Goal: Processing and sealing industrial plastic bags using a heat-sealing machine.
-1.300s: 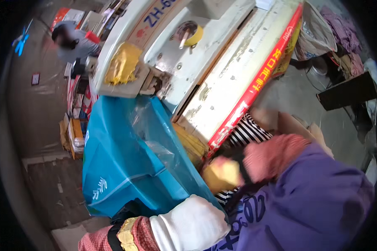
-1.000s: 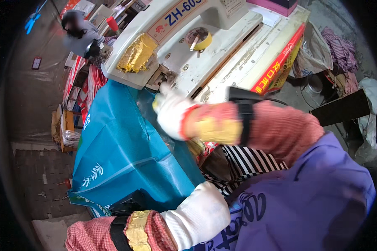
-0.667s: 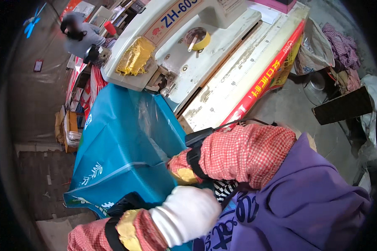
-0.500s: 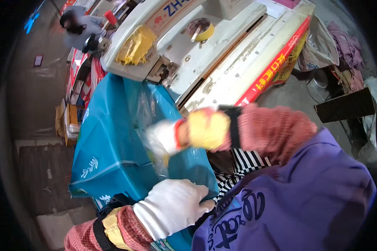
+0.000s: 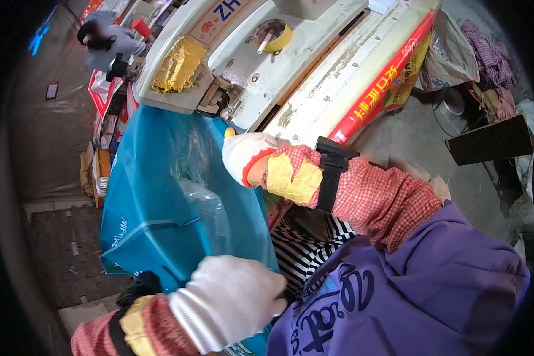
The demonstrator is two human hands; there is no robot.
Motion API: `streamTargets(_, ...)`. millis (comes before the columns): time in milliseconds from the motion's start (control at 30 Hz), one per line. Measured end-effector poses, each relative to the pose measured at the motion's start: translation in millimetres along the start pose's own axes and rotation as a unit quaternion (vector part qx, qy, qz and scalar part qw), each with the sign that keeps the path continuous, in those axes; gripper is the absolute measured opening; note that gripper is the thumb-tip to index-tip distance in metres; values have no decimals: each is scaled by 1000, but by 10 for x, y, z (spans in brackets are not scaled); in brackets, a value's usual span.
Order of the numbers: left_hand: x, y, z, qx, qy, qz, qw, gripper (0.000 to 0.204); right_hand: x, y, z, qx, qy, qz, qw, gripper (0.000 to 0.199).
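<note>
A large blue plastic bag (image 5: 142, 172) with a clear plastic liner (image 5: 204, 199) hangs from the front end of a pale sewing machine (image 5: 178, 35), its top edge beneath the presser foot (image 5: 219, 98). My right hand (image 5: 246, 155), in a white glove with a red cuff and a yellow fingertip, is closed at the bag's upper right edge, just below the presser foot. Lower down, my white-gloved left hand (image 5: 231, 296) is closed on the bag's near edge, slightly smeared by motion. Its gripping fingertips are partly hidden.
A tape roll (image 5: 273, 35) with a white stick in it lies on the machine bed. Red and yellow printed sheeting (image 5: 391, 77) covers the table side. A white sack (image 5: 448, 56) and a cardboard piece (image 5: 489, 147) are at right. Another person (image 5: 110, 44) is at far left.
My right hand has moved up from the bag's middle to near the presser foot. My left hand has shifted slightly down and left. The clear liner now shows more openly.
</note>
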State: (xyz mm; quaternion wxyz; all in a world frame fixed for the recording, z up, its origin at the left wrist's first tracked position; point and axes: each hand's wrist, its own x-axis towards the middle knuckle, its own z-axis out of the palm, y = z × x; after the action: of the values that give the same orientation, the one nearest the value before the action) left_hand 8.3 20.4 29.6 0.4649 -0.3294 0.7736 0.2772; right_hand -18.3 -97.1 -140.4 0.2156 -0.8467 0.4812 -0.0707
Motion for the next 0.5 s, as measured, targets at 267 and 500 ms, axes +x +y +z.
streamTargets(267, 258, 219, -28, 226, -46, 105, 967, 15, 533, -19, 560, -107, 28, 99, 989, 14)
streamTargets(500, 559, -142, -366, 221, 106, 93, 965, 23, 1213, 9, 470, 345, -135, 96, 924, 38)
